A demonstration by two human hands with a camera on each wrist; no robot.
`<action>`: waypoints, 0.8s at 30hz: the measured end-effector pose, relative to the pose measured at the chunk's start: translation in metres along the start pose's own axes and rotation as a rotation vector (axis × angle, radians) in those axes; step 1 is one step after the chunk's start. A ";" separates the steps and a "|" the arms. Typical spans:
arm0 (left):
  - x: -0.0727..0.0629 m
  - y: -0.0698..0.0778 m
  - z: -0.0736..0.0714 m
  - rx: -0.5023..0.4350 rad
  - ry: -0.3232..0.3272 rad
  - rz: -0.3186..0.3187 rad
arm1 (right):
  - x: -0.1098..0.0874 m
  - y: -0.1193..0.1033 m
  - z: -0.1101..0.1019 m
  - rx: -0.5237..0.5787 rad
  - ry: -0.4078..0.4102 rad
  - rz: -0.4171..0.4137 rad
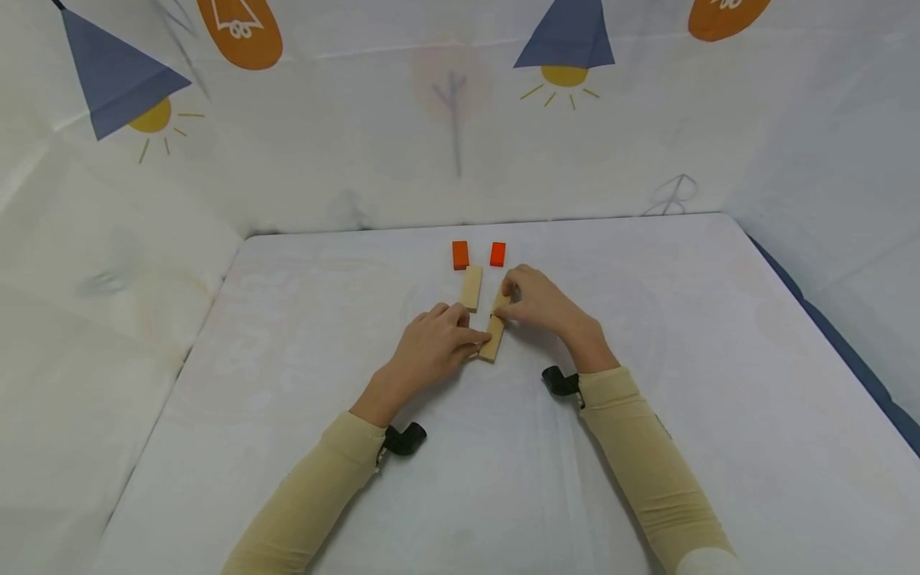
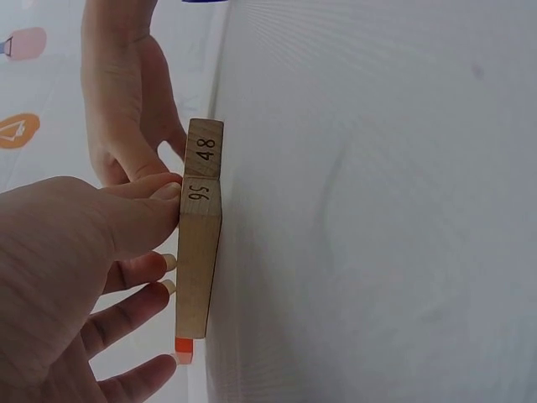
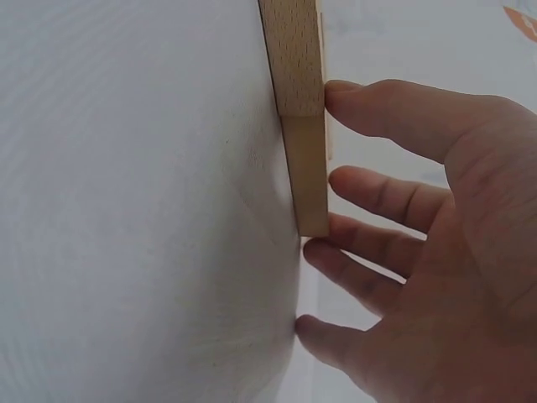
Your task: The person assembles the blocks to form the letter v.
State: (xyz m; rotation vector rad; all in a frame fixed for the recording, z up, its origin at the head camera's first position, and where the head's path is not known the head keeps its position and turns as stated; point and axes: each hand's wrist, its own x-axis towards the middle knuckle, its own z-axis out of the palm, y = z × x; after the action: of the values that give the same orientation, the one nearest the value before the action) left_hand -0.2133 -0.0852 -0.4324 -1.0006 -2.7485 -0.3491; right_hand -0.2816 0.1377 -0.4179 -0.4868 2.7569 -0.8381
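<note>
Closest to me on the head cam are two tan sleeves [image 1: 654, 471] over the white table [image 1: 489, 495], each with a black wrist camera [image 1: 406, 438]. Past those I've got the left hand [image 1: 434, 343], fingers loosely bent and spread, thumb tip and fingertips touching the wood but not wrapped round anything that I can see. It mostly hides the near left block [image 2: 195, 269] from the head cam. That one lies flat, its near end right against the near right block [image 1: 491, 342]; on the left wrist cam I can read 48 on the right one's end.

A bit further out, the right hand [image 1: 542, 303] has its thumb and fingers curved about the far right block [image 1: 501, 300], thumb by the joint, fingers round the far end. It's end to end with the near right one. Across the gap I see the far left block [image 1: 471, 289], flat, just past the left hand. Behind them sit two orange blocks [image 1: 460, 255], apart from each other, then the printed backdrop [image 1: 381, 136].
</note>
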 end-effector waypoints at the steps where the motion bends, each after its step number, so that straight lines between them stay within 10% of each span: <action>1: 0.000 0.000 0.000 -0.001 0.002 0.000 | 0.000 0.000 0.000 0.000 0.002 -0.002; 24: 0.000 -0.001 0.001 0.007 0.005 0.008 | 0.002 0.001 0.000 -0.002 -0.016 -0.001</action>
State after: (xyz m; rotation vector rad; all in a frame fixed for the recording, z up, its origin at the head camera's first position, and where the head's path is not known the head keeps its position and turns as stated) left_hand -0.2141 -0.0853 -0.4331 -1.0071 -2.7390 -0.3396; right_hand -0.2836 0.1374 -0.4184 -0.4935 2.7436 -0.8279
